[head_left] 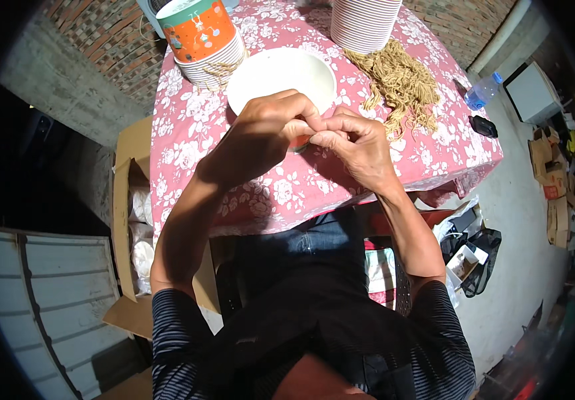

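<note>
A large round paper bucket (313, 69) with a white inside stands on the table. A bit of its orange outer wall shows below my fingers. My left hand (261, 137) is over the near rim, thumb and forefinger pinched together. My right hand (362, 148) meets it there, its fingertips pinched too and touching the left ones. Whatever lies between the fingertips is too small or hidden to make out. To the right of the bucket lies a loose heap of tan cords (404, 83), the nearest pile to my right hand.
A stack of orange and green paper buckets (201, 37) stands back left, with a tall white stack (366, 25) back right. The pink flowered tablecloth (187, 153) carries a water bottle (483, 92) and a black object (483, 127). An open cardboard box (122, 220) is left of the table.
</note>
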The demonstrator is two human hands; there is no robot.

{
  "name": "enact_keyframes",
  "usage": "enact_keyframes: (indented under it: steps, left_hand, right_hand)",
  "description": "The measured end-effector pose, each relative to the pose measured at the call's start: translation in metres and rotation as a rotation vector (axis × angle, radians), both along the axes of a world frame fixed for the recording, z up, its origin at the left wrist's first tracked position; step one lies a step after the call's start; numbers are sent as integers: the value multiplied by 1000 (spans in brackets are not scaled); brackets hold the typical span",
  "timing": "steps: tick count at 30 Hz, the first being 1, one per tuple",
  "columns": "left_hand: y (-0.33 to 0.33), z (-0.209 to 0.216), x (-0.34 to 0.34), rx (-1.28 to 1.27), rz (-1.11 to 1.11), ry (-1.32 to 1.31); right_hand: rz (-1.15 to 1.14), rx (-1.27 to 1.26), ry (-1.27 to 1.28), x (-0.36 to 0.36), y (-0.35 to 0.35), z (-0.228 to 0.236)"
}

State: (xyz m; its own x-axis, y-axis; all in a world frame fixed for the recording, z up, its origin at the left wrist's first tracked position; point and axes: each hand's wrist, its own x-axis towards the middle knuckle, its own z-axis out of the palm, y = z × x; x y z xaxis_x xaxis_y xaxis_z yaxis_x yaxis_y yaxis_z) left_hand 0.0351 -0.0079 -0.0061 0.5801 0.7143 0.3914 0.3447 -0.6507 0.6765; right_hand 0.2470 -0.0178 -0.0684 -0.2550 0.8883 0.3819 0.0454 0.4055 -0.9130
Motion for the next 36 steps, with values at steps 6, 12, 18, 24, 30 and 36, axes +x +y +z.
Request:
enact_keyframes:
  steps: [6,12,18,24,30,36]
  left_hand:
    - [9,-9,-3,-246,72,-180]
    - [14,-4,-4,-351,59,-237]
    - [17,5,-1,-561,83,-259]
    - [20,16,-1,-639,80,-153]
    - [30,15,1,-619,-38,-71]
    - [21,3,7,-279,19,-35]
  right_hand:
    - [-45,-174,66,-5,4,-1]
    - [-276,410,-278,-6,-2,6]
    - [-423,827,-290,-9,4,-5]
    - [-376,957,-316,0,10,-4]
    - [-373,913,-281,-1,4,-2]
    - [-326,470,-98,0,1,-3]
